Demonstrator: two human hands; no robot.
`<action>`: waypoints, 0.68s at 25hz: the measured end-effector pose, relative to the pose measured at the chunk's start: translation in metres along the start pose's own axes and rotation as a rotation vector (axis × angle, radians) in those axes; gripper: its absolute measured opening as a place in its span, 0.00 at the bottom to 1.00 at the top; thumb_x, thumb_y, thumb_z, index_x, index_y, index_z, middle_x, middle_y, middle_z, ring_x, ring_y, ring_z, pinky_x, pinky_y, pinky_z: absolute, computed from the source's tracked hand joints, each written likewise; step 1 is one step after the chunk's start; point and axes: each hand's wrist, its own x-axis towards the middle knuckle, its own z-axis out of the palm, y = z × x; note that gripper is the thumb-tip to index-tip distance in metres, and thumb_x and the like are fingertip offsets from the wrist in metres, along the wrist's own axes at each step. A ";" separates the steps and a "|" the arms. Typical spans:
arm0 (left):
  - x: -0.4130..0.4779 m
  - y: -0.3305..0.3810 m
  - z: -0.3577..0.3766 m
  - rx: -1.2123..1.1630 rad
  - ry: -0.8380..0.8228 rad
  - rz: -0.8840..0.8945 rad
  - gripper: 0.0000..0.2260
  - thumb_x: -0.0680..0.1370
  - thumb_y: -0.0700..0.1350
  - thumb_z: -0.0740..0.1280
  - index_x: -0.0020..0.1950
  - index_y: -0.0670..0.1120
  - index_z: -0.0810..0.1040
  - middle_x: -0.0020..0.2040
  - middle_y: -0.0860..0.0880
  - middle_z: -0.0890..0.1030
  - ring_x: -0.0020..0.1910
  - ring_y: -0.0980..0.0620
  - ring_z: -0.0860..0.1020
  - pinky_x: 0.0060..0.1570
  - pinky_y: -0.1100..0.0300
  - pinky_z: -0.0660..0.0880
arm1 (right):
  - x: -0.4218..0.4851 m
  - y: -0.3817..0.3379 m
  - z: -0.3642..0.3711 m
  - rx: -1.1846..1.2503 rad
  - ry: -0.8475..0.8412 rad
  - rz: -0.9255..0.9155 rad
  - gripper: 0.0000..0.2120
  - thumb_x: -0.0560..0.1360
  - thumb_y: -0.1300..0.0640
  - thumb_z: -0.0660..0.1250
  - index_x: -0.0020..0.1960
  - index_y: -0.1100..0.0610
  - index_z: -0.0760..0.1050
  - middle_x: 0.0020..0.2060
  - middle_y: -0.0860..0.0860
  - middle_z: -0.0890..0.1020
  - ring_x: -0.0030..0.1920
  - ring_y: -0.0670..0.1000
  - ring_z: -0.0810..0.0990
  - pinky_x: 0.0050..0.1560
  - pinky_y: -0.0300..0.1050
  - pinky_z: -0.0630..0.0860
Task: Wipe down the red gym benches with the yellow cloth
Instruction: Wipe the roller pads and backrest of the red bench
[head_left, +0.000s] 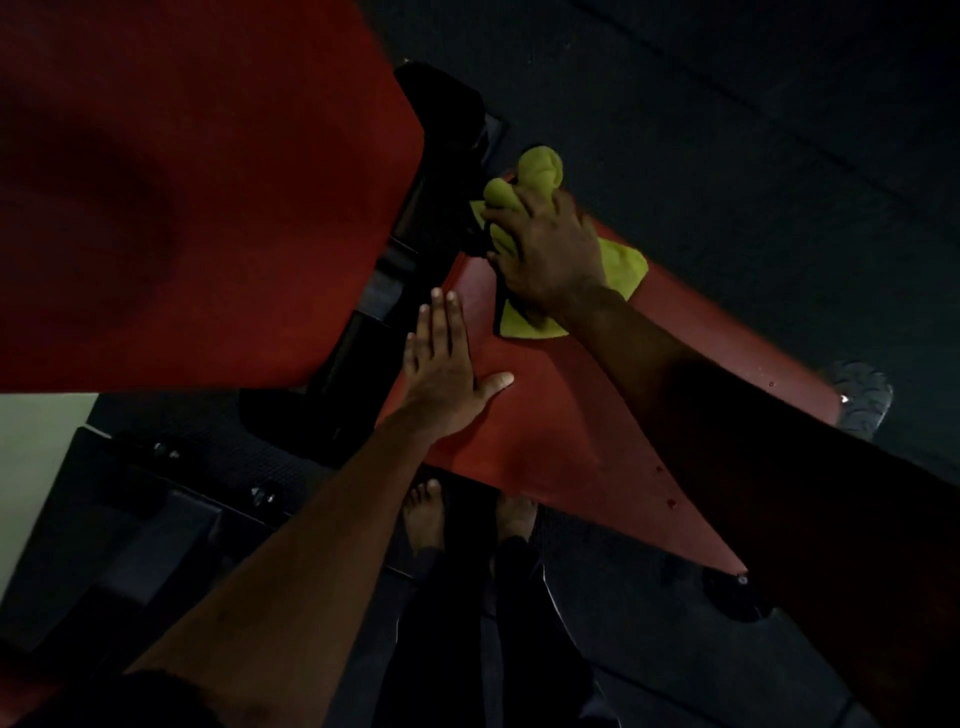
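Observation:
A red bench seat pad (550, 415) runs from the centre toward the lower right. A larger red back pad (182, 197) fills the upper left, tilted up close to the camera. My right hand (550, 249) grips a bunched yellow cloth (623, 265) at the far end of the seat pad, beside the black frame. Part of the cloth sticks up above my fingers and part lies flat on the pad. My left hand (447, 374) rests flat on the seat pad with straight fingers, near its left edge.
The black bench frame (363, 364) and hinge sit between the two pads. My bare feet (426, 514) stand on the dark rubber floor (753, 130) below the seat. A black wheel (860, 400) is at the bench's right end. A pale patch (36, 452) shows at left.

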 end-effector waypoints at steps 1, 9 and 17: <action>0.000 0.000 -0.001 0.004 -0.013 -0.004 0.53 0.76 0.70 0.61 0.76 0.44 0.26 0.79 0.44 0.28 0.79 0.44 0.32 0.76 0.45 0.36 | 0.003 0.003 0.000 0.040 0.013 0.049 0.22 0.79 0.44 0.62 0.72 0.44 0.70 0.74 0.49 0.67 0.69 0.60 0.67 0.64 0.60 0.69; 0.001 0.003 -0.004 -0.010 -0.088 -0.037 0.53 0.76 0.70 0.61 0.76 0.44 0.24 0.78 0.45 0.26 0.79 0.45 0.30 0.76 0.43 0.37 | -0.043 0.038 -0.001 0.152 0.029 0.527 0.24 0.78 0.45 0.62 0.73 0.47 0.67 0.73 0.57 0.66 0.66 0.65 0.69 0.66 0.61 0.66; 0.005 0.001 -0.001 0.017 -0.092 -0.043 0.54 0.75 0.71 0.60 0.75 0.45 0.22 0.78 0.44 0.25 0.78 0.44 0.30 0.76 0.43 0.37 | -0.008 0.036 0.000 0.041 0.022 0.190 0.23 0.81 0.42 0.59 0.75 0.46 0.67 0.71 0.55 0.70 0.66 0.63 0.70 0.65 0.61 0.68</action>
